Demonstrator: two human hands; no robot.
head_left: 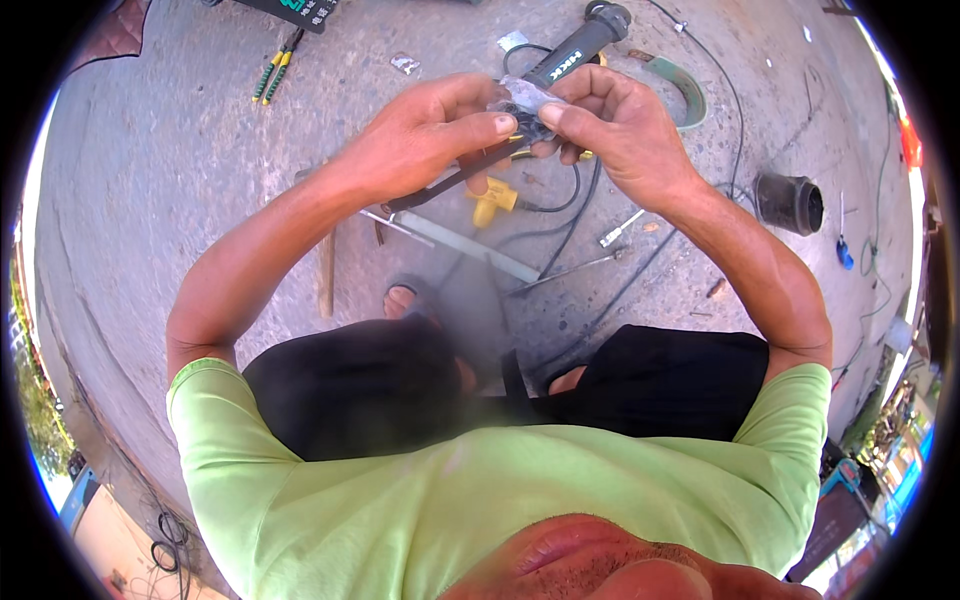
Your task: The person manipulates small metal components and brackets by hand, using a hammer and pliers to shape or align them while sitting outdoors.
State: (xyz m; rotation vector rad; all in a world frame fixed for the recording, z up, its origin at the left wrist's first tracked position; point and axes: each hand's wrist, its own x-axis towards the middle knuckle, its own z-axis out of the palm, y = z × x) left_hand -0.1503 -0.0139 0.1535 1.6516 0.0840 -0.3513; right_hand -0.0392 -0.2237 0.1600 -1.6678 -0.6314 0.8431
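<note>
A small clear plastic bag point(530, 94) with something dark in or under it is held up between both hands, above the concrete floor. The fingers of my left hand point(440, 130) pinch its left side, the thumb pointing right. On the other side, my right hand point(628, 128) grips it between thumb and curled fingers. A dark strip point(445, 186) slants down and left from beneath my left hand; whether it is held cannot be made out. Just beyond the bag lies a dark cylindrical power tool point(580, 46). Below my hands sits a yellow plug point(492, 202) on a black cord.
Pliers point(272, 76) with green-yellow handles lie far left. A curved green metal piece point(688, 92) and a dark hollow cylinder point(788, 203) are to the right, with a blue-handled screwdriver point(845, 255) beyond. Cables cross the floor. A metal bar point(480, 246) and wooden stick point(326, 275) lie near my feet.
</note>
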